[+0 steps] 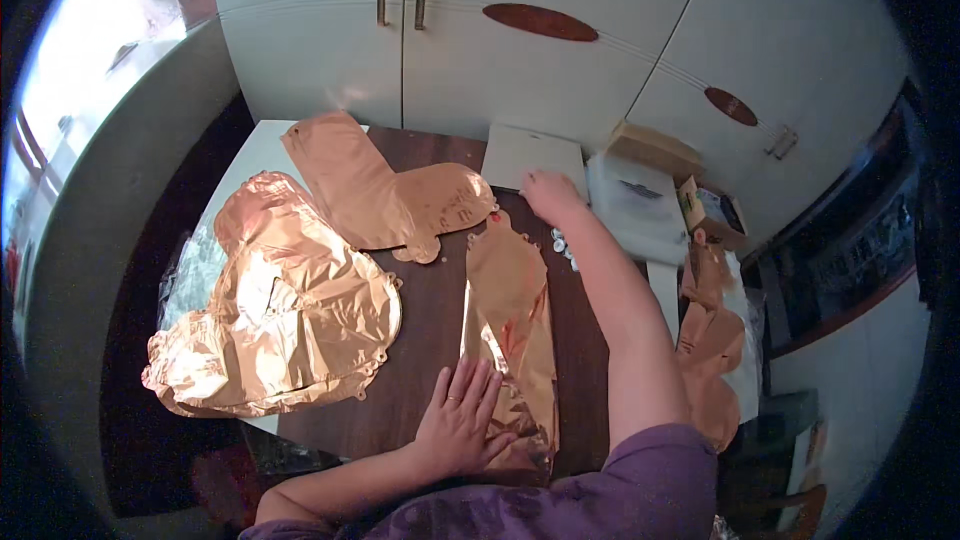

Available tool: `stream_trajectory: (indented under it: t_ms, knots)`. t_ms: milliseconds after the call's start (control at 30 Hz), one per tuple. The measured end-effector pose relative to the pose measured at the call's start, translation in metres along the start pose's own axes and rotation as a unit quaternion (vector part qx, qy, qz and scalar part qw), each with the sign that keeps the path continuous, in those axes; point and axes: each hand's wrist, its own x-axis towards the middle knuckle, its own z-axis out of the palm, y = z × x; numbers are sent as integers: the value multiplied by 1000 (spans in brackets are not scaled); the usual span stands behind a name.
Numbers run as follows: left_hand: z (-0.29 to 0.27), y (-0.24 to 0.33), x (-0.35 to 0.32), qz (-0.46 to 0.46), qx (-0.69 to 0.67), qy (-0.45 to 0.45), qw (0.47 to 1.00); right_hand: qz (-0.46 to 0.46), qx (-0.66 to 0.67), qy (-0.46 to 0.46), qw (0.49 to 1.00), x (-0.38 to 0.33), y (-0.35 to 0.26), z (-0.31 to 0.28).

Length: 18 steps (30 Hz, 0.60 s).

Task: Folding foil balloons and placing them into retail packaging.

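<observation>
A folded copper-coloured foil balloon lies lengthwise in front of me, uninflated. On its near end my left hand rests flat, fingers stretched out, a ring on one of them. My right hand reaches to the far side, by the near edge of a flat white box. Its fingers are bunched together and somewhat blurred; what they hold, if anything, I cannot make out. Two more flat foil balloons lie at left: a large crinkled, shiny one and a smoother, bent one beyond it.
Small white round pieces lie beside my right forearm. Behind them stand a translucent plastic box and a cardboard box. More copper foil lies at the right edge. White cabinet doors rise behind the dark table.
</observation>
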Motion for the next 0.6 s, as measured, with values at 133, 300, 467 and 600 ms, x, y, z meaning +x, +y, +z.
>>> stream_trajectory:
  t_ms: [133, 300, 467, 600]
  knots:
    - [0, 0, 3, 0, -17, 4, 1000, -42, -41, -2, 998, 4, 18, 1]
    - [-1, 1, 3, -6, -29, 1, 1000, -27, -81, 50, 995, 8, 14, -17]
    - [-5, 4, 2, 1, 11, -4, 1000, 2, -91, 37, 995, -5, 22, -19]
    - [0, 0, 4, 25, 4, 38, 999, 63, -120, 341, 930, -30, 27, -69]
